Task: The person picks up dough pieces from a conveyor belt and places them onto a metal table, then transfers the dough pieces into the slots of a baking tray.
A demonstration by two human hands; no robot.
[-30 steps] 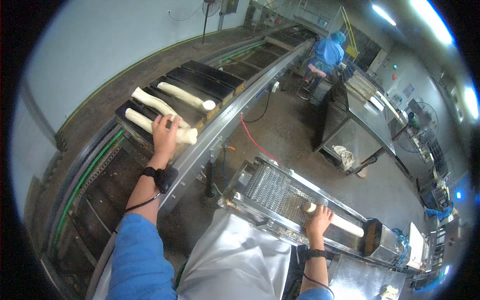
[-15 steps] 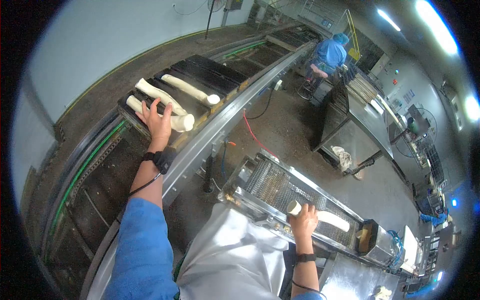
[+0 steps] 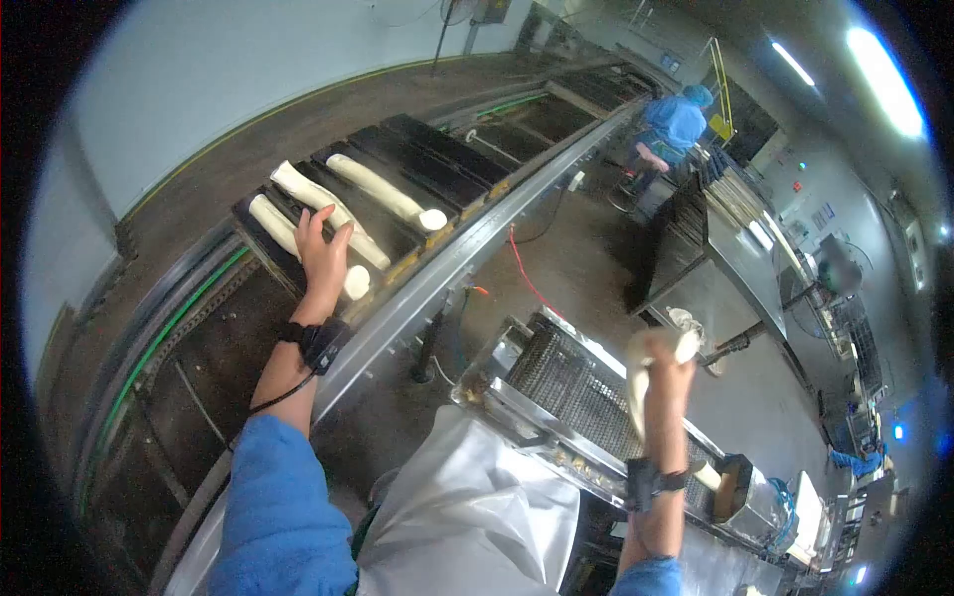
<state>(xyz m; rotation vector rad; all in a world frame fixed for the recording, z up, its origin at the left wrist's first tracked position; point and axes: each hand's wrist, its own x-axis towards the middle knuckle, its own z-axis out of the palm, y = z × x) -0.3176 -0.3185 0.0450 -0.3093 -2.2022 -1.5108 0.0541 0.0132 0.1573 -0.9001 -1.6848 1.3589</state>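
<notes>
On dark slats of the left conveyor point(image 3: 412, 149) lie three pale, long rolls that look like dough: a near roll point(image 3: 273, 223), a middle roll point(image 3: 323, 204) and a far roll point(image 3: 373, 189). My left hand point(image 3: 323, 258) rests across the near roll, fingers spread, hiding its middle; the fingertips reach the middle roll. My right hand point(image 3: 669, 382) is closed around another dough roll point(image 3: 638, 392), raised and tilted above the mesh conveyor point(image 3: 566, 382). That hand is blurred by motion. One more pale roll point(image 3: 706, 475) lies at the mesh conveyor's right end.
A metal rail point(image 3: 447, 248) edges the left conveyor. A steel table point(image 3: 735, 258) holding stacked slats stands beyond the mesh belt. A person in blue point(image 3: 676, 124) sits farther back. A metal box point(image 3: 750, 492) stands at the mesh belt's end, and a red hose point(image 3: 527, 268) hangs nearby.
My right hand has lifted its roll off the mesh belt and tilted it up. My left hand has shifted slightly down along the near roll. Another roll now shows at the belt's right end.
</notes>
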